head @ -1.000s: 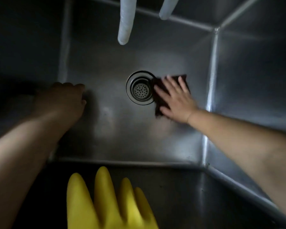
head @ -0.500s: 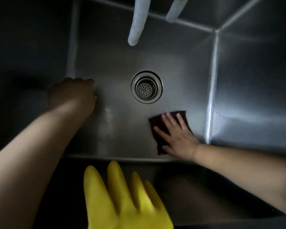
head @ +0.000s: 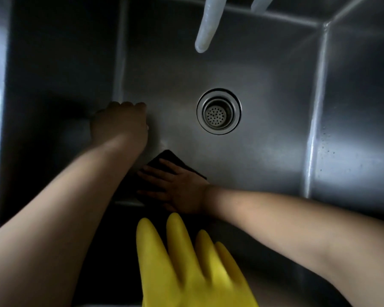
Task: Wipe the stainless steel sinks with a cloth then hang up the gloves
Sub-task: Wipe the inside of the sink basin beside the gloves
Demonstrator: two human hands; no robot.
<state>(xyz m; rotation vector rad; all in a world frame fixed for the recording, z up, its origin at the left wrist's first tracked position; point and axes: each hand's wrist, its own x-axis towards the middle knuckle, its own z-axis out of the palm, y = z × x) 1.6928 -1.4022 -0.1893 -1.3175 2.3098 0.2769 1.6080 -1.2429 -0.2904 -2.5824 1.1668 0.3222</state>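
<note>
L hand (head: 120, 122) curled in loose fist, arm extended; R hand (head: 180, 191) flat, fingers spread, pressing down.

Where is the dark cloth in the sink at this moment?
In the head view, the dark cloth lies on the sink floor near its front edge, under the flat right hand, below and left of the drain strainer.

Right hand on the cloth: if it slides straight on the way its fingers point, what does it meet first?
Probably the left forearm, crossing just past the right hand and cloth; height is unclear, so it may pass underneath.
</note>
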